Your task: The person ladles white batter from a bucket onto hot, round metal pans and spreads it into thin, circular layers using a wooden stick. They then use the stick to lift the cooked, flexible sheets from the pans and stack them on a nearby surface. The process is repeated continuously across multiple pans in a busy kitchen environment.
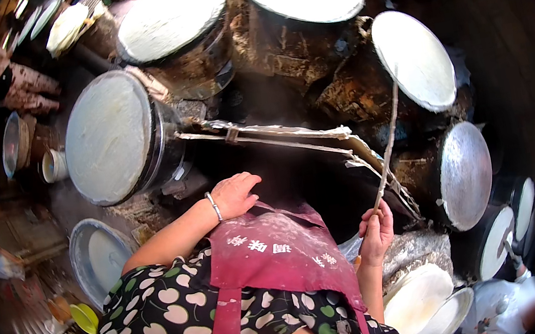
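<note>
My right hand [378, 228] grips the lower end of a long thin stick [389, 149]. The stick slants up and away, its far tip over the near edge of a round griddle [415, 59] with a pale surface. My left hand [238, 194] is empty, its fingers slightly bent and the thumb apart, just above the top of the dark red apron [279, 248]. Beyond that hand stands a drum-shaped stove with a round top covered in a pale, batter-like layer [110, 138]. Two more white-covered round tops [173, 20] lie farther off.
A bare metal griddle [466, 176] stands at the right. Thin pale round sheets [416, 295] lie stacked at lower right, near another person's pale clothing [500, 303]. A basin [79, 242] holds whitish liquid at left. Pale-wrapped rods [273, 132] cross between the stoves.
</note>
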Action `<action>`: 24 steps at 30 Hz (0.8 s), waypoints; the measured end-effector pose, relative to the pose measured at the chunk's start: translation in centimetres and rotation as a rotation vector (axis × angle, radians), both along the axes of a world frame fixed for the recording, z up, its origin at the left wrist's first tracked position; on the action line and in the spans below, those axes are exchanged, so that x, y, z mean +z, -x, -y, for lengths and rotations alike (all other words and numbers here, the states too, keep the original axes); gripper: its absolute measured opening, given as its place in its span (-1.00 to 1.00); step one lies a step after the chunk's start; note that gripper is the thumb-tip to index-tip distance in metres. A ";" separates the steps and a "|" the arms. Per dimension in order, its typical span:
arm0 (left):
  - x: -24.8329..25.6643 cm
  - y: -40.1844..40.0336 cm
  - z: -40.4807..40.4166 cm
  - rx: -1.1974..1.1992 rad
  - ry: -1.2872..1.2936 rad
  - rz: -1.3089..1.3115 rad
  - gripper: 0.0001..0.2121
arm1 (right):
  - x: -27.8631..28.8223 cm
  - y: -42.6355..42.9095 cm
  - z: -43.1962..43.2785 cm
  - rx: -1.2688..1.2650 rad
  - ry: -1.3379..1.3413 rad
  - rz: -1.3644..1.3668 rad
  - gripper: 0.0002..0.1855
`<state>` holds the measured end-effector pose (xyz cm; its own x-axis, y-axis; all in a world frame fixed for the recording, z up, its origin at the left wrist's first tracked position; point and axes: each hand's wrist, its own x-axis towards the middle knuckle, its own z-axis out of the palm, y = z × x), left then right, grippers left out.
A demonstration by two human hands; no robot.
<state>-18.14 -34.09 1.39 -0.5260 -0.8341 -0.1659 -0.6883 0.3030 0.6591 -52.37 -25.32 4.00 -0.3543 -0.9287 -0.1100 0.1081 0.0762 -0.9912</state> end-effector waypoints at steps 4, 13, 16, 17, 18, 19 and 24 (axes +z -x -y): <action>-1.1 -2.2 -0.2 0.004 0.060 -0.090 -0.66 | 0.8 -4.6 1.6 0.138 -0.043 -0.039 -0.59; -1.1 -11.4 -5.0 0.371 0.116 -0.132 -0.73 | 2.2 -12.8 8.6 0.650 -0.064 -0.066 -0.38; -0.9 -13.3 -8.0 0.522 0.156 -0.114 -0.76 | 2.9 -15.2 10.7 0.759 -0.045 -0.064 -0.39; -0.6 -13.6 -9.0 0.573 0.159 -0.107 -0.76 | 3.1 -15.9 11.2 0.811 -0.016 -0.064 -0.39; -0.4 -13.7 -10.1 0.643 0.181 -0.105 -0.78 | 2.5 -16.2 11.8 0.903 0.100 -0.130 -0.42; -0.1 -13.6 -11.5 0.710 0.181 -0.085 -0.79 | 2.9 -17.3 12.1 0.965 0.093 -0.123 -0.45; 1.6 -12.3 -20.7 1.092 0.094 0.048 -0.78 | 0.5 -18.8 13.9 1.293 0.044 -0.170 -0.50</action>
<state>-5.84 -13.40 2.97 0.5094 -0.8570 -0.0780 -0.6408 -0.4383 0.6303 -33.56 -39.24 4.49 0.7866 -0.6070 -0.1131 -0.1444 -0.0028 -0.9895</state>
